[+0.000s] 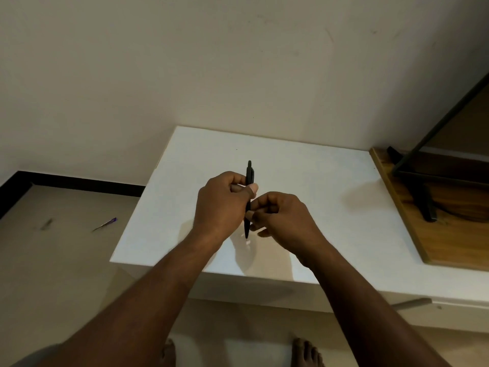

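Black click pen [249, 170] looks undivided, any unscrewing barely begun: left hand [222, 202] grips its upper barrel, right hand [280, 215] pinches its lower end.

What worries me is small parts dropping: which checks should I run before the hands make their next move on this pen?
1. Left hand grips the pen on its upper half: ok.
2. Right hand pinches the lower half: ok.
3. Pen is held roughly upright over the white table, so a dropped part would likely land there: ok.
4. Tip is clear of the tabletop: cannot tell.
5. Barrel joint is loosened: cannot tell, the fingers hide it.
6. Wooden board lies apart from both hands: ok.
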A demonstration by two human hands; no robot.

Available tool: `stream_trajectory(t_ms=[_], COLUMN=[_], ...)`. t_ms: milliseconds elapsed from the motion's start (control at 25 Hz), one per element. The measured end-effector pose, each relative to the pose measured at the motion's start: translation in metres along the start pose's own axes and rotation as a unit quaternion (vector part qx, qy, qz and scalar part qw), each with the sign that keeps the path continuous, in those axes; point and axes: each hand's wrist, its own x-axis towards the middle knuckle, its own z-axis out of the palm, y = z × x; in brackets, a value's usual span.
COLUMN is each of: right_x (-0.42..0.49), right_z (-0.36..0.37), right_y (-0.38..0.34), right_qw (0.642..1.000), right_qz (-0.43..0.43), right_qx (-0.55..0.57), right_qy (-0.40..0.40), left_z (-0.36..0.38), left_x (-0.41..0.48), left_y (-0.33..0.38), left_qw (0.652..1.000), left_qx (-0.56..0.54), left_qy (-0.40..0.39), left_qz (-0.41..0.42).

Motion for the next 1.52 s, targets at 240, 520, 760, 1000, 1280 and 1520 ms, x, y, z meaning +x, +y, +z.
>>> stream_trajectory(t_ms=[240, 520, 760, 1000, 1280, 1520], right_x=[0.003, 0.003, 0.004, 0.002, 0.004, 0.007], right_z=[-0.023, -0.028, -0.029, -0.026, -0.036, -0.037], right_y=[-0.005, -0.007, -0.006, -0.006, -0.005, -0.004], right_qw=[0.989, 0.976, 0.978, 0.98, 0.982, 0.984], right_qz=[-0.01, -0.026, -0.05, -0.023, -0.007, -0.012], right_qx=[0.113, 0.164, 0.109, 0.142, 0.166, 0.14], right_qy=[0.091, 0.143, 0.17, 0.134, 0.088, 0.109], left_z=[0.0, 0.002, 0.003, 0.002, 0.004, 0.005], left_x=[-0.005, -0.009, -0.008, -0.007, -0.006, -0.007], left_y=[0.005, 0.006, 0.004, 0.003, 0.002, 0.001], left_qw=[0.999, 0.996, 0.996, 0.996, 0.996, 0.995], left_qx=[-0.002, 0.005, 0.024, 0.031, 0.035, 0.045], left_qy=[-0.021, -0.062, -0.05, -0.04, -0.041, -0.047], left_qz=[0.026, 0.057, 0.069, 0.076, 0.071, 0.077])
